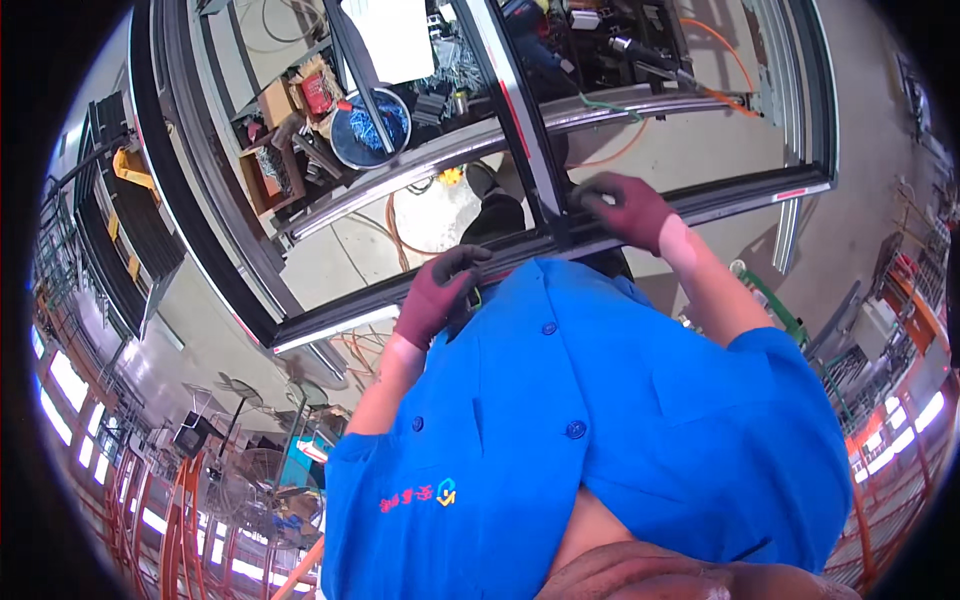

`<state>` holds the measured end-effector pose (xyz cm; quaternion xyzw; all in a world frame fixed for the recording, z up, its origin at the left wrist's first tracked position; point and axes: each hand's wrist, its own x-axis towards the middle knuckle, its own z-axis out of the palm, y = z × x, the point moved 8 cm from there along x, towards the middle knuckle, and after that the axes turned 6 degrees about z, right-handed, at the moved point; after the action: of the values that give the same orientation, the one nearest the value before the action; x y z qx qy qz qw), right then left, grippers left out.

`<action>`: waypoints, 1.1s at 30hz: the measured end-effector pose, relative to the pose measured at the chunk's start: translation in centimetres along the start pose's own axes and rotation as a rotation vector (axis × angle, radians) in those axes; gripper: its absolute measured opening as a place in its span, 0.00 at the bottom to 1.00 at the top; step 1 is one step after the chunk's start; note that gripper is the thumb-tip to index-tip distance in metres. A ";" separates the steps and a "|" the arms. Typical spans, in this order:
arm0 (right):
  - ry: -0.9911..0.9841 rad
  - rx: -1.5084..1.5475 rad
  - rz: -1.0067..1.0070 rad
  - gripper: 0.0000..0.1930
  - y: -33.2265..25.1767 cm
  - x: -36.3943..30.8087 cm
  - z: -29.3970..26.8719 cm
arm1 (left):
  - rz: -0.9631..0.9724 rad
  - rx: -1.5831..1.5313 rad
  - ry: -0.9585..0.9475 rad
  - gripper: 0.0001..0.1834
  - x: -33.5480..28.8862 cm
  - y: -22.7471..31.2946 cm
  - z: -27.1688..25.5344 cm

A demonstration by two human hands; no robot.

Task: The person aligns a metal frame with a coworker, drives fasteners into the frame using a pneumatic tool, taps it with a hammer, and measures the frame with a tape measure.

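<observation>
A large dark metal window frame [345, 302] with a middle bar [515, 110] lies in front of me, its near rail by my waist. My left hand [436, 292], in a maroon glove with dark fingers, is at the near rail left of the middle bar. Its fingers are bent but apart, and I see nothing held in them. Close to the joint of middle bar and rail, my right hand [632, 212] in a matching glove has its fingers curled together. A small pale spot shows at those fingertips; what it is cannot be made out.
Beneath the frame, a workbench bears a round tub of blue screws [372, 128], a cardboard box [272, 178] of small parts and a power tool [640, 52]. An orange hose [722, 45] runs across the right side. Dark profiles [110, 215] are stacked at left.
</observation>
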<state>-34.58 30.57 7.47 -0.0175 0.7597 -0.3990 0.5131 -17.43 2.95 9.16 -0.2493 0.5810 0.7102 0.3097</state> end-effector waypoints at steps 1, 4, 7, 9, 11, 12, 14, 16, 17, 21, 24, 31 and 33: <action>0.130 -0.086 -0.053 0.19 -0.7 1.8 -1.8 | 0.006 0.002 -0.001 0.20 0.0 0.2 0.2; 0.148 -0.169 -0.145 0.21 -0.6 11.4 -2.9 | -0.175 -0.055 0.193 0.24 -0.8 -0.5 -0.3; 0.056 -0.347 -0.092 0.24 2.9 23.1 -0.8 | -0.013 0.024 0.224 0.27 0.9 -2.8 -0.4; 0.086 -0.604 -0.212 0.27 9.9 33.8 -0.9 | -0.039 0.141 0.179 0.28 3.1 -0.8 -0.2; -0.036 -0.640 -0.093 0.25 8.9 35.9 1.0 | -0.119 0.129 0.232 0.31 3.6 -0.5 0.2; -0.089 -0.678 0.040 0.24 7.7 36.6 0.8 | -0.066 0.247 0.256 0.31 4.1 -0.1 0.0; 0.080 -0.892 0.291 0.27 13.2 41.0 -1.5 | -0.009 0.374 0.199 0.31 7.0 0.5 0.1; -0.058 -1.006 0.146 0.30 8.1 39.6 2.5 | -0.126 0.395 0.239 0.29 7.7 -2.0 0.0; 0.013 -0.959 0.208 0.30 8.4 41.2 1.9 | -0.132 0.385 0.245 0.29 9.0 -2.2 0.1; 0.072 -0.906 0.340 0.32 15.9 46.0 -0.1 | -0.137 0.227 -0.124 0.21 14.1 -5.0 3.5; -0.045 -0.930 0.039 0.29 12.8 43.8 1.8 | -0.248 -0.077 -0.173 0.16 13.8 -5.9 4.6; -0.157 -1.110 -0.077 0.21 0.0 27.3 -1.6 | 0.251 0.349 -0.305 0.17 13.2 -3.4 4.6; -0.197 -1.047 -0.020 0.21 -0.8 21.3 -3.8 | -0.051 0.078 -0.266 0.17 13.1 -4.9 4.5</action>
<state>-47.99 23.00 -7.77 -0.3159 0.8053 0.0319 0.5006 -22.81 9.97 -2.62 -0.1554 0.5554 0.7056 0.4116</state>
